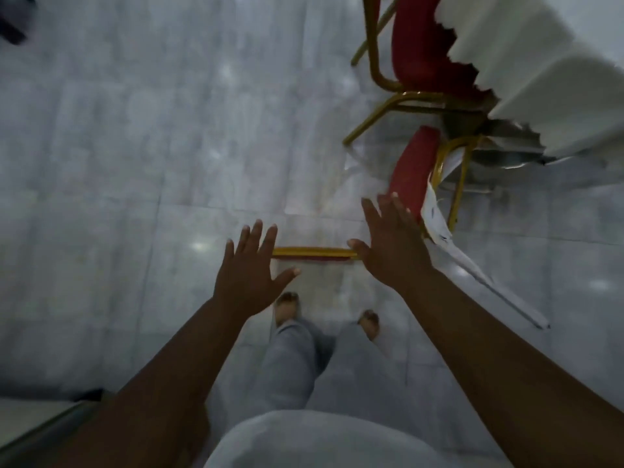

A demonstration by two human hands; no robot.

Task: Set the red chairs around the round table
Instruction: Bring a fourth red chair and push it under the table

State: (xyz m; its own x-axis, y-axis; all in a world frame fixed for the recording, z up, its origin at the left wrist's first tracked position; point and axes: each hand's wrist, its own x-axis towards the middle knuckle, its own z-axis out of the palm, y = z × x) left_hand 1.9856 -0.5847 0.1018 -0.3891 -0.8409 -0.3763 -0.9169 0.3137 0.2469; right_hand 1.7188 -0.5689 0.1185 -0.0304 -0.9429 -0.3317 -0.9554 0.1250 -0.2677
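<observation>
Head view: left hand [248,265] and right hand [391,246] outstretched, fingers spread.

Glossy pale grey tiled floor [135,163] with soft light reflections, white draped cloth [540,79] at upper right.

Wide open pale tiled floor [135,163] to the left and ahead, nothing standing there. To the right, crowded: two red padded chairs with gold metal frames [422,55] [412,170] tucked against the white draped tablecloth [540,79]. Directly ahead between both spread hands [248,268] [391,244], a gold metal bar [314,252] crossing the path.
</observation>
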